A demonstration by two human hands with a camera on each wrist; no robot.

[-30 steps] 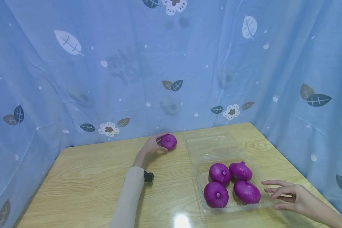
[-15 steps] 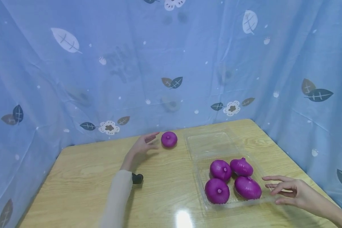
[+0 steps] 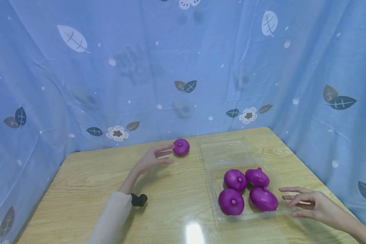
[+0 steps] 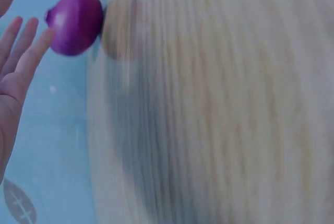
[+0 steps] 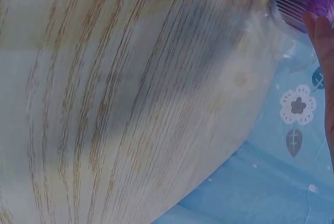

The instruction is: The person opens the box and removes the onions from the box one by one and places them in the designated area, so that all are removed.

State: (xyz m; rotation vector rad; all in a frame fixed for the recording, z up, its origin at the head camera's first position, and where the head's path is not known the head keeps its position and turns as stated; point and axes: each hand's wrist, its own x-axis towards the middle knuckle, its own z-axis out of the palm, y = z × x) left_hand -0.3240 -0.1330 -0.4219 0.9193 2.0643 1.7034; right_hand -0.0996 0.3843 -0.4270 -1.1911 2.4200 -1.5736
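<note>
A purple onion sits alone near the table's back edge. Just left of it, my left hand is spread with its fingers reaching toward the onion. One fingertip overlaps the onion's left side in the head view; whether it touches I cannot tell. In the left wrist view the fingers stand extended beside the onion. A clear plastic box on the right holds several purple onions. My right hand, its fingers loosely bent, hovers at or against the box's right rim; contact is unclear.
The box's clear lid lies folded back toward the curtain. A blue patterned curtain surrounds the wooden table at the back and sides. A black wrist device is on my left wrist.
My left hand has let go of the lone onion and drawn back to the left, its forearm shifting left too. The lone onion stays at the back. My right hand hardly moves.
</note>
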